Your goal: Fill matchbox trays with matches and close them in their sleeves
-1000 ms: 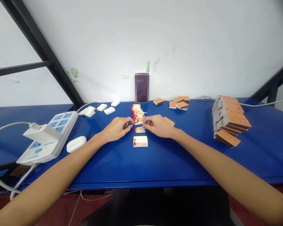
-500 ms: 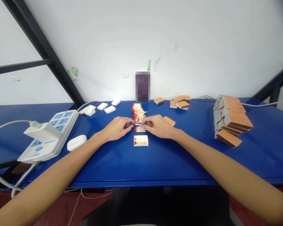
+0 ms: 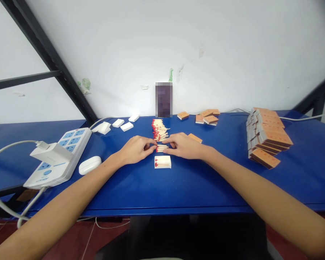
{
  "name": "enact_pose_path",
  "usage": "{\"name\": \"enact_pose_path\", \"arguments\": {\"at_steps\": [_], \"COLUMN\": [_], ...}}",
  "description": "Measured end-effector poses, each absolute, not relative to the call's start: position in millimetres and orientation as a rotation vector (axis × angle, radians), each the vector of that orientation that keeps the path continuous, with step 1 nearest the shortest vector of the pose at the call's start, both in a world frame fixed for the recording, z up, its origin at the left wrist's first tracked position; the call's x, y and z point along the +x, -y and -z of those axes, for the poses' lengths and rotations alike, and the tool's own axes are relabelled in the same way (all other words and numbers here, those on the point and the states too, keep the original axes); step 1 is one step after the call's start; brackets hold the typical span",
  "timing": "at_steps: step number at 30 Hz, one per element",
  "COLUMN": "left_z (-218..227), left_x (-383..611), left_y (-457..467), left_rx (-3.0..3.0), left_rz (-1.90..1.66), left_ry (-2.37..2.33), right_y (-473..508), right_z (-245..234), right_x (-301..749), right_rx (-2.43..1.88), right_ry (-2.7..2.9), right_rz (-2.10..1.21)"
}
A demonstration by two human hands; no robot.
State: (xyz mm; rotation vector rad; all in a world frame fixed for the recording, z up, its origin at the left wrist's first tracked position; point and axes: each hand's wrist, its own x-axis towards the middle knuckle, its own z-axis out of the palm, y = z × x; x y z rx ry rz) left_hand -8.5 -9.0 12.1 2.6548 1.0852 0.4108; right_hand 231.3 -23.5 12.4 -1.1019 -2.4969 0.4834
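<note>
Since the earlier frames, both hands have drawn slightly toward the wearer, from the near edge of the big match pile to the short row of matches just in front of it. The blue desk [image 3: 141,191] carries everything. On its right stands a stepped stack of orange matchboxes [image 3: 271,133]; on its left lies a white power strip [image 3: 61,172]. Between them, the left hand [image 3: 137,150] and right hand [image 3: 183,145] face each other, thumbs and forefingers bent inward at opposite ends of the row; whether the fingers grasp any matches, I cannot tell. Beyond them the match pile [image 3: 159,130] spreads in an uneven band, red heads mostly left, pale sticks right. Nearest the wearer sits a white open tray [image 3: 168,160] with a few matches inside. Between tray and pile, the row of matches [image 3: 162,148] lies fairly even, its red heads by the left fingers.
</note>
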Motion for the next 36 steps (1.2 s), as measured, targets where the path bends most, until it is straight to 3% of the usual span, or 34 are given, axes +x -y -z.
{"name": "enact_pose_path", "arguments": {"at_steps": [36], "left_z": [-10.0], "left_x": [-2.1], "left_y": [10.0], "left_rx": [2.841], "left_rz": [-0.425], "left_ry": [-1.118], "right_y": [31.3], "right_z": [-11.0], "right_x": [219.5], "right_rx": [-1.273], "right_ry": [2.609], "right_rz": [-0.121]}}
